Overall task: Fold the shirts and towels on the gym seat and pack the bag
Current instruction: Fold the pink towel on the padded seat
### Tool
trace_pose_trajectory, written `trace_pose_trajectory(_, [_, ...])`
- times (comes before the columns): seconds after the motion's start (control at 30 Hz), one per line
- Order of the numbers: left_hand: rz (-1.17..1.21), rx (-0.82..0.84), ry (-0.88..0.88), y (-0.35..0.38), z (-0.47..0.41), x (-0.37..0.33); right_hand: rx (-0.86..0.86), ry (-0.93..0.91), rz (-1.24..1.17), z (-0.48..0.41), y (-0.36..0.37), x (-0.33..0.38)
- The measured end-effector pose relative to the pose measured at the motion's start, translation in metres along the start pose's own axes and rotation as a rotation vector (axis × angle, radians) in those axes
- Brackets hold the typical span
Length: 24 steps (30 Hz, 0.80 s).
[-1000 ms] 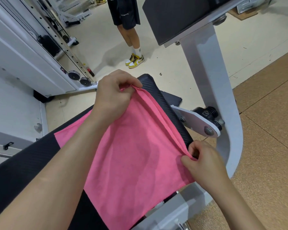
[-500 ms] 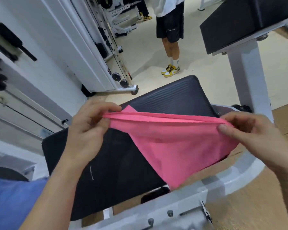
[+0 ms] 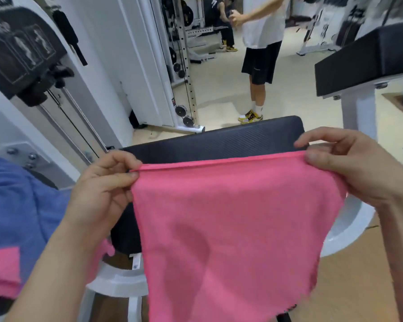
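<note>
Room: a gym, with a black seat (image 3: 219,140) right in front.
Towel: the pink towel (image 3: 230,228) hangs in the air between both hands, in front of the seat.
Left hand (image 3: 102,189): pinches the towel's top left corner.
Right hand (image 3: 349,168): pinches the top right corner.
Side: a blue cloth (image 3: 16,205) lies far left, touching a small pink cloth (image 3: 2,273).

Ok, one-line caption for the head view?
Left hand and right hand pinch the top corners of a pink towel by the black gym seat.
</note>
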<state>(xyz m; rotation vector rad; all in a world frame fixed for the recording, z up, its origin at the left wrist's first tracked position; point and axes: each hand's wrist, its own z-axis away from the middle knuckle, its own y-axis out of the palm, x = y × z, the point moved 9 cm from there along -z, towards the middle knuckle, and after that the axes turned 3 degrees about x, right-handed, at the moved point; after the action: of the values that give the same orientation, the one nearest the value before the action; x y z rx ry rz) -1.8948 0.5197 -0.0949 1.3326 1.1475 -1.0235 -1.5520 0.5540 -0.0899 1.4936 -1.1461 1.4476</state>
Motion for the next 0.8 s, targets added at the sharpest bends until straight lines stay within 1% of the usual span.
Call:
trace_pose_trajectory(0.1, [-0.081,-0.068,-0.121,-0.028,-0.017,0.038,0.146,0.146,0.129,-0.024,0.012,-0.035])
trace_pose_trajectory(0.13, [-0.117,-0.084,-0.157,-0.038,-0.024,0.054,0.170,0.184,0.177,-0.036,0.015,-0.050])
trace_pose_trajectory(0.2, [-0.200,-0.131,-0.212,-0.055,-0.043,0.085,0.123,0.212,0.306,-0.069,0.013,-0.081])
trace_pose_trajectory(0.3, [-0.339,-0.287,-0.270,-0.085,-0.076,0.123,-0.062,0.174,0.568,-0.122,0.008,-0.117])
trace_pose_trajectory(0.37, [-0.433,-0.385,-0.253,-0.100,-0.099,0.133,-0.150,0.154,0.700,-0.151,0.013,-0.130])
trace_pose_trajectory(0.47, [-0.614,-0.514,-0.159,-0.112,-0.125,0.129,-0.238,0.137,0.726,-0.182,0.021,-0.140])
trace_pose_trajectory(0.53, [-0.667,-0.566,-0.119,-0.111,-0.134,0.124,-0.270,0.126,0.739,-0.193,0.024,-0.143])
trace_pose_trajectory(0.63, [-0.740,-0.567,-0.098,-0.110,-0.140,0.122,-0.283,0.083,0.760,-0.197,0.024,-0.143])
trace_pose_trajectory(0.73, [-0.700,-0.540,-0.074,-0.113,-0.140,0.126,-0.229,0.030,0.753,-0.195,0.026,-0.142])
trace_pose_trajectory(0.8, [-0.695,-0.523,-0.042,-0.114,-0.142,0.127,-0.192,0.001,0.810,-0.194,0.026,-0.141])
